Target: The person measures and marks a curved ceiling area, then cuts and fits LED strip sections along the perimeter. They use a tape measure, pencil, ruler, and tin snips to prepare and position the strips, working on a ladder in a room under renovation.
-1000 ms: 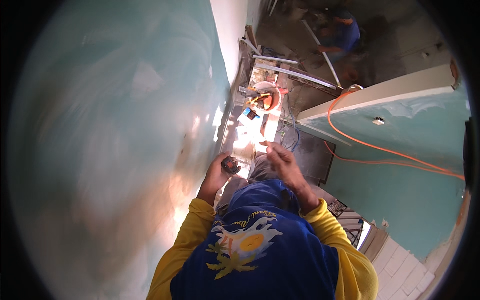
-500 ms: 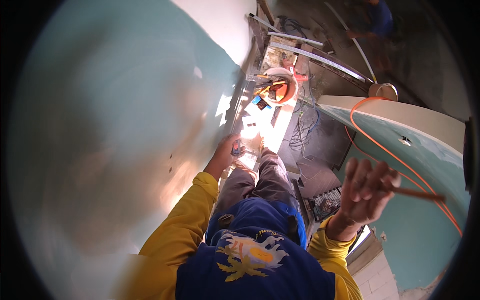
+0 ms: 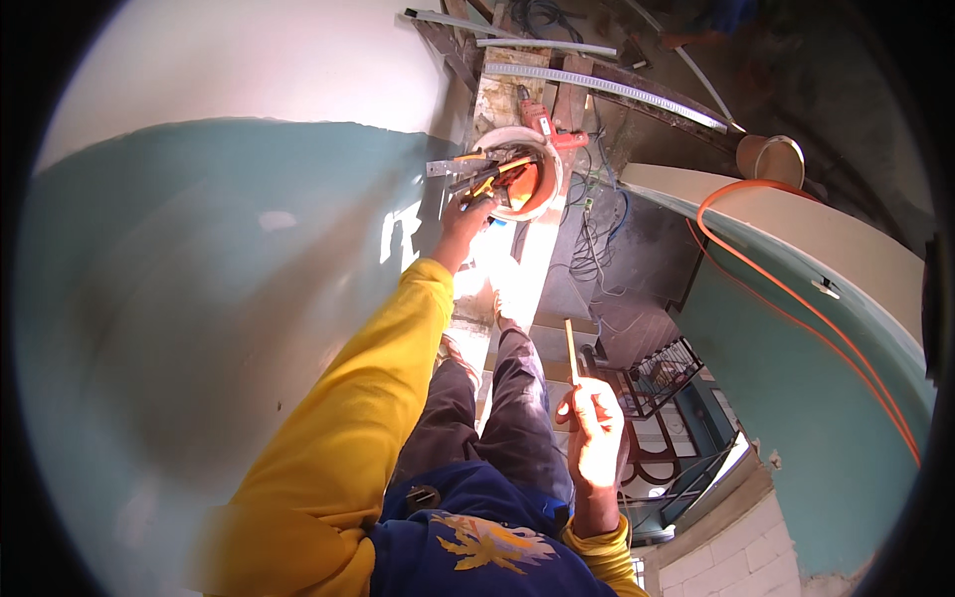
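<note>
My left hand [image 3: 466,221] reaches forward to the near left side of a round bucket [image 3: 552,184]. Its fingers are beside yellow-handled tools [image 3: 484,186] that lean over the rim, and what they hold or touch is hidden. Inside the bucket an orange piece [image 3: 521,187] shows among the tools. Closer to my body on the right, my right hand [image 3: 599,428] is closed on a thin pencil [image 3: 571,348], which points up and away from me.
I stand on a narrow plank [image 3: 540,254]. A red power tool [image 3: 547,127] lies past the bucket, near a perforated metal strip [image 3: 607,86]. Green-and-white wall [image 3: 199,209] rises at left. Cables [image 3: 592,254] and a black metal frame [image 3: 665,376] are lower right; an orange hose [image 3: 776,279] hangs over a partition.
My left hand has moved forward from near my knees to the bucket; the small dark object in it no longer shows. My right hand has come left and inward, turning the pencil upward.
</note>
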### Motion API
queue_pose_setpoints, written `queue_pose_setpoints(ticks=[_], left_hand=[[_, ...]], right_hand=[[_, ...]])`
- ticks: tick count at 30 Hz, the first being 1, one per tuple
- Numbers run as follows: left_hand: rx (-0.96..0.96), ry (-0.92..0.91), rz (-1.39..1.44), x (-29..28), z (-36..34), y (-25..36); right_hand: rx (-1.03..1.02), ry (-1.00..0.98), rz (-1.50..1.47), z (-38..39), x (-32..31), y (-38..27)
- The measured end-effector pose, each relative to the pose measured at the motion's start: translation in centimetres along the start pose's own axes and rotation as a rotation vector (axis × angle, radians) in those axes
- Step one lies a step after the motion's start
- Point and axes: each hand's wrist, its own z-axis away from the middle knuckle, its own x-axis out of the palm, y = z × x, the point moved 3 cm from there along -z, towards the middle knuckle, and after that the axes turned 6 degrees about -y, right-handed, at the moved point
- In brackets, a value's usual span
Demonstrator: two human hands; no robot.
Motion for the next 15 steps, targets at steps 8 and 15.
queue_pose_setpoints(ticks=[8,15], left_hand=[[-0.111,-0.008,-0.119,2.6,-9.0,-1.3],[-0.325,-0.174,0.366,2.0,-7.9,-3.2]], right_hand=[[0.007,0.053,0.113,-17.5,-2.9,10.3],[-0.012,0.151,0.17,-37.2,-1.2,15.7]])
